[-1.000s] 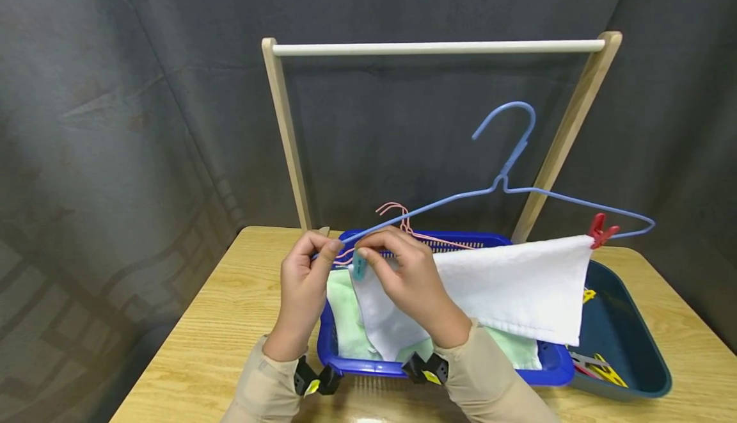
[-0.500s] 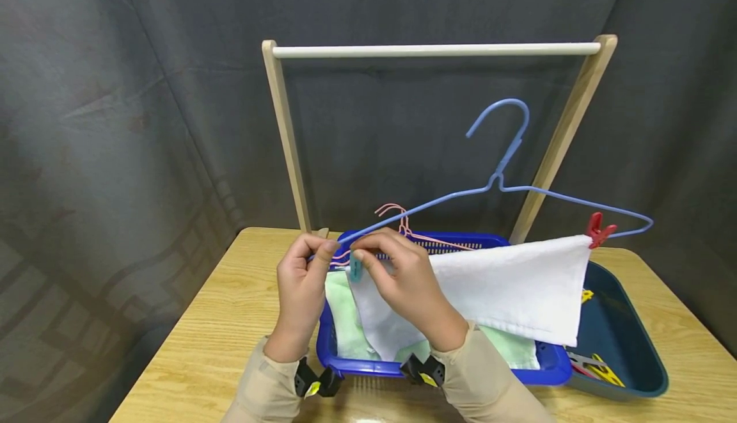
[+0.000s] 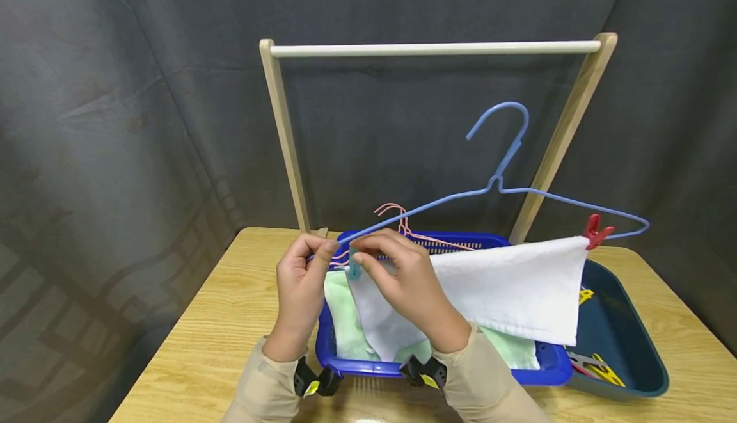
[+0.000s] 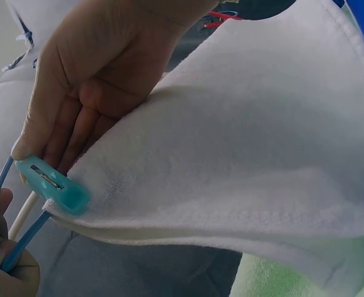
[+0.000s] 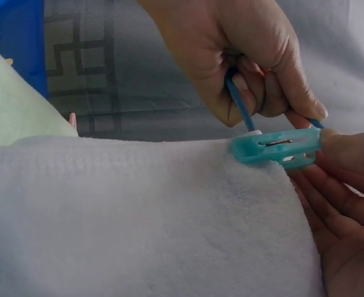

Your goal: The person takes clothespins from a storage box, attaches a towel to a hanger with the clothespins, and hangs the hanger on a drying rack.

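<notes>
My left hand point(image 3: 322, 250) pinches the left end of a blue wire hanger point(image 3: 499, 178) held up over the basket. My right hand point(image 3: 359, 262) pinches a teal clothespin point(image 3: 354, 271) at the left corner of a white towel point(image 3: 507, 288) that hangs along the hanger's lower bar. The right wrist view shows the teal clothespin point(image 5: 277, 148) clamped over the white towel point(image 5: 138, 216) edge and the hanger wire point(image 5: 240, 102). In the left wrist view my right hand's fingers point(image 4: 76, 105) hold the clothespin point(image 4: 52, 184). A red clothespin point(image 3: 595, 231) fastens the towel's right corner.
A blue basket point(image 3: 437, 372) on the wooden table point(image 3: 219, 320) holds a pale green cloth point(image 3: 345, 324) and pink hangers point(image 3: 397, 215). A wooden rack point(image 3: 437, 47) stands behind it. A dark teal tray point(image 3: 627, 352) with several clothespins sits at the right.
The hanger has tipped slightly, and the teal clothespin has shifted a little to the left. Both hands keep their hold.
</notes>
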A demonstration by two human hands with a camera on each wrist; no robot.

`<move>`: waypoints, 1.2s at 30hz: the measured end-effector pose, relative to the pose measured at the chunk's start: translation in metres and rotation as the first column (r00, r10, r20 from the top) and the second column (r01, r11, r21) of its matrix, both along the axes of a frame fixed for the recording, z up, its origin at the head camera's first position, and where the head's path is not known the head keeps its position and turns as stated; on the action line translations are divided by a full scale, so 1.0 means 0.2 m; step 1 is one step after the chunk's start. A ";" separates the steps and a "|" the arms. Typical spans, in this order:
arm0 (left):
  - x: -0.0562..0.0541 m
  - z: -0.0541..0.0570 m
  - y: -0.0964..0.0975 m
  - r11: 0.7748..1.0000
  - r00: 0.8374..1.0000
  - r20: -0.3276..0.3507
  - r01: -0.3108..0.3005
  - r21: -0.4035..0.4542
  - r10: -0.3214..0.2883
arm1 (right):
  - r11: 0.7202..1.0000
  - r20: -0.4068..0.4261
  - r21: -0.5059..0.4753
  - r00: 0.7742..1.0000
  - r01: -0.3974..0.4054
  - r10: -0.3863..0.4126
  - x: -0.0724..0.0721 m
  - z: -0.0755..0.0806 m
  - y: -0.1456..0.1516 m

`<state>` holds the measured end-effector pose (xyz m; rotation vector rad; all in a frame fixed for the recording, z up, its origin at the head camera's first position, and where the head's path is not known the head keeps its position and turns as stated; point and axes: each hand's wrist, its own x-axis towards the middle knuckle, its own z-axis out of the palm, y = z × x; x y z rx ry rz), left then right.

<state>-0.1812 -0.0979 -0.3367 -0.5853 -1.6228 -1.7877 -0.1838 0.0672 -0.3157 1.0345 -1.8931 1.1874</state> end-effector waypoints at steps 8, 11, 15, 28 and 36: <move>0.00 0.00 0.00 1.000 1.000 0.024 -0.002 -0.013 0.002 | 1.000 0.035 -0.005 0.999 -0.012 0.012 0.01 0.00 0.01; 0.00 -0.01 0.00 1.000 1.000 0.018 0.007 -0.011 -0.007 | 1.000 0.046 -0.006 0.999 0.002 -0.001 0.02 0.00 0.01; -0.01 -0.01 -0.01 1.000 1.000 0.004 0.013 -0.014 -0.013 | 1.000 0.062 -0.009 0.998 0.026 -0.026 0.03 -0.01 0.01; -0.01 -0.01 -0.02 0.998 0.998 0.058 0.005 -0.068 -0.001 | 0.998 0.079 -0.012 0.995 0.056 -0.055 0.02 -0.02 0.04; -0.01 0.00 -0.02 0.997 0.997 0.081 0.021 -0.080 -0.014 | 0.994 0.033 0.018 0.993 0.109 -0.110 0.03 -0.02 0.10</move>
